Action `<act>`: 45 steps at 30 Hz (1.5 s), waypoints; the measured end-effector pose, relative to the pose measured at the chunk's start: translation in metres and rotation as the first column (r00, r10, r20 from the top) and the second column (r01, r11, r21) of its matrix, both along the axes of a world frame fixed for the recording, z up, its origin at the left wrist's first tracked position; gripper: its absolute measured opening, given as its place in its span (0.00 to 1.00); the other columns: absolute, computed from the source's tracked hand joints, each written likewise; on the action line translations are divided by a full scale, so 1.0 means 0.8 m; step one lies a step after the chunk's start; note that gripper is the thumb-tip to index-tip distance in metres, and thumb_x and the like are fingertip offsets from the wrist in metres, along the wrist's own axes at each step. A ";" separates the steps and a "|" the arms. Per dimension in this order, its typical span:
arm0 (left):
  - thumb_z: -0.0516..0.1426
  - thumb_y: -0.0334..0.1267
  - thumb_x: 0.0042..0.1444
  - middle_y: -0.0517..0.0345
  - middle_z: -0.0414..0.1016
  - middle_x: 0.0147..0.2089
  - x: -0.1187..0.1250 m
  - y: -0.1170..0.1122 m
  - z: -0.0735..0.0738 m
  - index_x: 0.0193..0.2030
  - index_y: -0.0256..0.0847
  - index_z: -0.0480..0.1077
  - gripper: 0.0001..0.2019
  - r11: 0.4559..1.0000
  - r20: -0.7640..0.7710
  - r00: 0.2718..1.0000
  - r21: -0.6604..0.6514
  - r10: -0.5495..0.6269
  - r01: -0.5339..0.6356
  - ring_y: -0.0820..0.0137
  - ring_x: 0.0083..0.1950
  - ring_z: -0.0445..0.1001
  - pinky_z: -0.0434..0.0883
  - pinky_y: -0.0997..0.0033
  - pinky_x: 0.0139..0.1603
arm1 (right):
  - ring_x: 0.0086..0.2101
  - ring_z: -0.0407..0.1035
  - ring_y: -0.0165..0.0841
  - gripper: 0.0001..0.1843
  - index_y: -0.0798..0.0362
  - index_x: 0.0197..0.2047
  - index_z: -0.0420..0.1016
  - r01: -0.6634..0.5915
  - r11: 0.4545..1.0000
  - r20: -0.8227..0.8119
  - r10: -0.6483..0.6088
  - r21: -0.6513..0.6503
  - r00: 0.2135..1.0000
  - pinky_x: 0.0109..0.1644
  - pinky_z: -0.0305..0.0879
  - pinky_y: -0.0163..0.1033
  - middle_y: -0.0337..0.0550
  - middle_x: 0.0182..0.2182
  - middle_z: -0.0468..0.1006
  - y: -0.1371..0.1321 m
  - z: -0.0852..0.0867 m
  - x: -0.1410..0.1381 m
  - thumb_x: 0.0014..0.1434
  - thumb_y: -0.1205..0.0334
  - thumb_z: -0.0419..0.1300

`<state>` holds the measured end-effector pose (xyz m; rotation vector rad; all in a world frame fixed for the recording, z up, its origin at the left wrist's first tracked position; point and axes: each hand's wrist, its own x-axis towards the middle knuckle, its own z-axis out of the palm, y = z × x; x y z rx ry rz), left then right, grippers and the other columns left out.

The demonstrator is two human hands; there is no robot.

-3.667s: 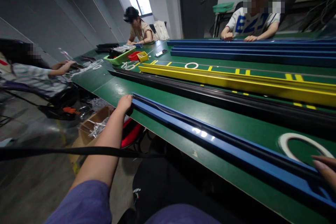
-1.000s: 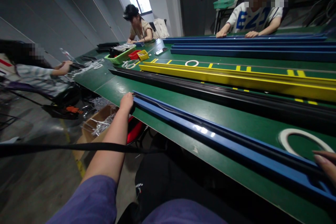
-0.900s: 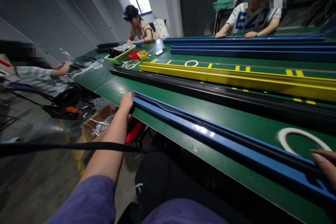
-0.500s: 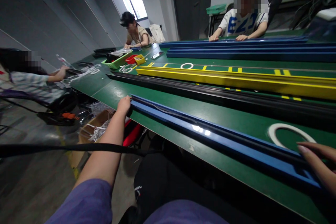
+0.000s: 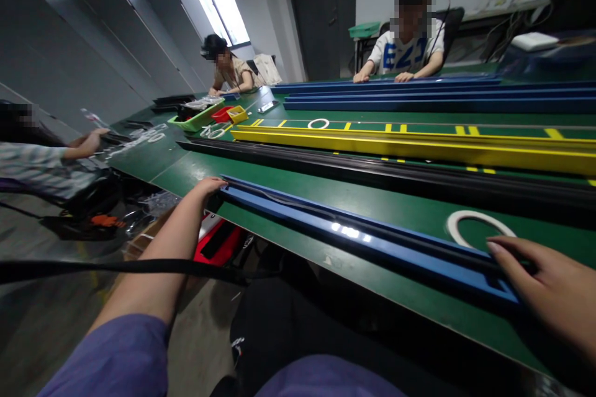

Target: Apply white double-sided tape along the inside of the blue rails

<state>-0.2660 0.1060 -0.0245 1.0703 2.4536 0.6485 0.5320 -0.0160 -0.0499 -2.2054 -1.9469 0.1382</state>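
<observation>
A long blue rail (image 5: 288,208) lies at a slant along the front edge of the green table, with a black strip (image 5: 307,203) running in its channel. At the rail's far left end, my left hand (image 5: 210,187) is closed on the tip, its fingers partly hidden. My right hand (image 5: 549,279) holds the near right end, thumb on the front side and fingers over the back; that end is partly covered by the hand. Just behind the right hand lies a white ring (image 5: 459,236), flat on the table.
Behind the blue rail lie a long black rail (image 5: 298,158) and a yellow rail (image 5: 419,146). Further back are several blue rails (image 5: 372,102), a green tray (image 5: 198,118) and small red (image 5: 221,114) and yellow bins (image 5: 238,114). Three co-workers sit around the table. A black strap (image 5: 116,268) crosses my left arm.
The view has turned slightly right, so more of my right hand shows. My left hand's fingers reach further over the rail's end. Both hands stay at the rail's ends.
</observation>
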 end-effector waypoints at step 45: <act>0.66 0.54 0.45 0.64 0.68 0.29 0.236 -0.170 -0.038 0.41 0.41 0.67 0.23 0.845 0.447 0.890 0.507 -0.089 -0.170 0.76 0.23 0.63 0.67 0.74 0.26 | 0.47 0.75 0.45 0.35 0.43 0.61 0.80 0.035 0.995 0.037 -0.031 -0.098 0.999 0.44 0.66 0.44 0.47 0.56 0.79 -0.022 0.054 -0.050 0.72 0.34 0.42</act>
